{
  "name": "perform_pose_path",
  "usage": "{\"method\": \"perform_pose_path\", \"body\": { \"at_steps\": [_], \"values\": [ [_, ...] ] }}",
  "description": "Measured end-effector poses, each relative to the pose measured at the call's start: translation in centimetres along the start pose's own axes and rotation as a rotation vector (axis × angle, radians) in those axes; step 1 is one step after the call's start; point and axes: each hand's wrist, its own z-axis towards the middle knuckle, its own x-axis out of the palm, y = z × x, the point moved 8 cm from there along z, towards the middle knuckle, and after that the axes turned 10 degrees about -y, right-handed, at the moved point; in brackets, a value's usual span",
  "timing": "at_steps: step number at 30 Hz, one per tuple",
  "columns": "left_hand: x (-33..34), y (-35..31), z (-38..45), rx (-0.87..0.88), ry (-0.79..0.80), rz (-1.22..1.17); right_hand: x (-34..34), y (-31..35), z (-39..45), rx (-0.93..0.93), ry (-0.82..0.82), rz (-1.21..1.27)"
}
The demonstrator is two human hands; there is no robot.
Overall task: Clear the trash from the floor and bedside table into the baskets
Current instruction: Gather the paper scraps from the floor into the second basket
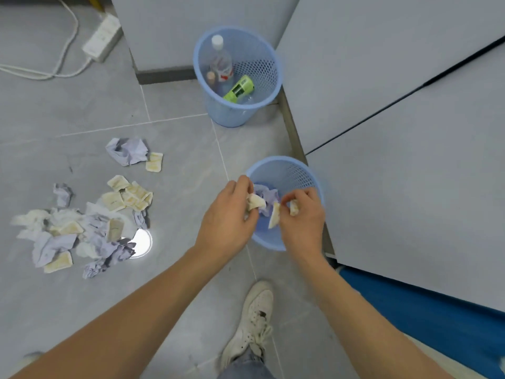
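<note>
Left hand (228, 214) fingers curled tight around a cream sachet (256, 201), pinched at the fingertips, over the left rim of the near basket (293, 170). Right hand (302, 214) also closed, thumb and forefinger pinching a small cream scrap (293, 207), with a second cream packet (274, 216) hanging from the fingers just below. Both hands sit above the basket mouth, close together but apart. Inside the near basket: crumpled lilac paper (266, 194) under the hands. Basket is light blue mesh plastic, upright on the grey tiled floor (177, 165), just beside a grey cabinet (410, 132) on the right.

Far basket (269, 53), same blue mesh, upright, farther back against the cabinet corner. It holds a clear bottle with white cap (220, 61), a green tube (240, 88) and a small item with a tan cap, type unclear.

Left on the floor, well apart from the baskets: trash pile (82, 228) of crumpled lilac and white paper mixed with cream sachets. Separate crumpled paper ball (128, 151) nearer the back, 1 sachet (154, 162) touching its right side. Bright light reflection on the tile at the pile's right edge.

Top left: white power strip (103, 38) with cables. Bottom: 1 white sneaker (252, 324), jeans hem, blue surface (423, 310) at lower right.
</note>
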Motion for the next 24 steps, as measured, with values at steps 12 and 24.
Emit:
{"method": "perform_pose_path", "body": {
  "at_steps": [12,24],
  "values": [
    [4.2,0.6,-0.9,-0.116,0.166,0.327,2.7,-2.6,0.9,-0.083,0.307,-0.206],
    [-25.9,17.0,-4.3,-0.339,-0.065,0.381,16.6,22.5,-11.1,-0.335,0.522,-0.117]
  ]
}}
